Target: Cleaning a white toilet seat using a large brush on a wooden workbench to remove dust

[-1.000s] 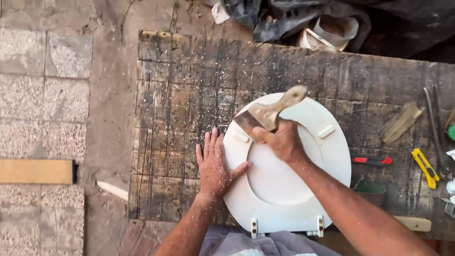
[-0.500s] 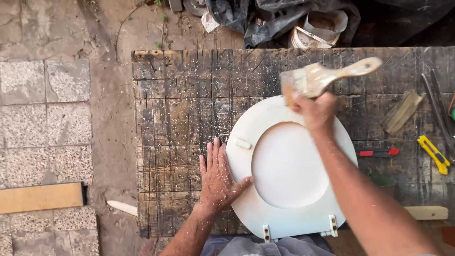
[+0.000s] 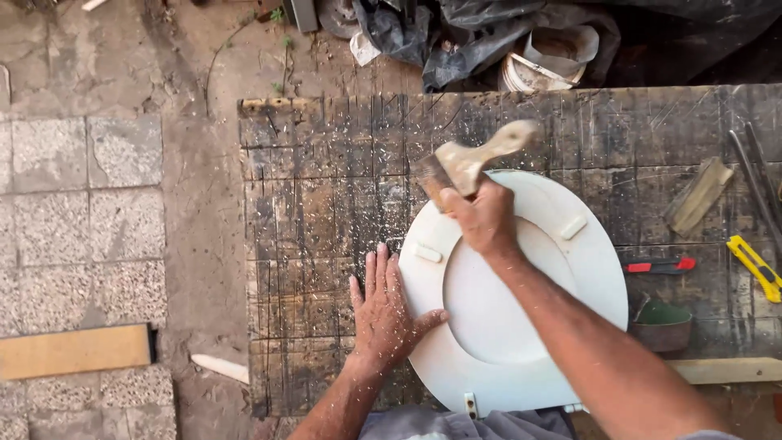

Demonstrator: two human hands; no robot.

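**Q:** While the camera looks straight down, what are the hands doing?

**A:** Centre frame, a white toilet seat (image 3: pixel 505 326) lies flat on a scarred, dust-speckled wooden workbench (image 3: pixel 326 204). The left hand (image 3: pixel 383 314) lies flat with fingers spread at the seat's 9 o'clock edge, thumb on the rim. The right hand (image 3: pixel 485 218) is closed in a fist around a wide paintbrush (image 3: pixel 468 163) at the seat's 11 o'clock, bristles pointing toward 10 o'clock, wooden handle toward 2.

**Q:** What lies around it?

**A:** At 3 o'clock sit a red-handled tool (image 3: pixel 660 266) and a yellow utility knife (image 3: pixel 756 267); a small green bowl (image 3: pixel 661 324) sits at 4. Stone paving (image 3: pixel 81 212) fills the 9 o'clock side.
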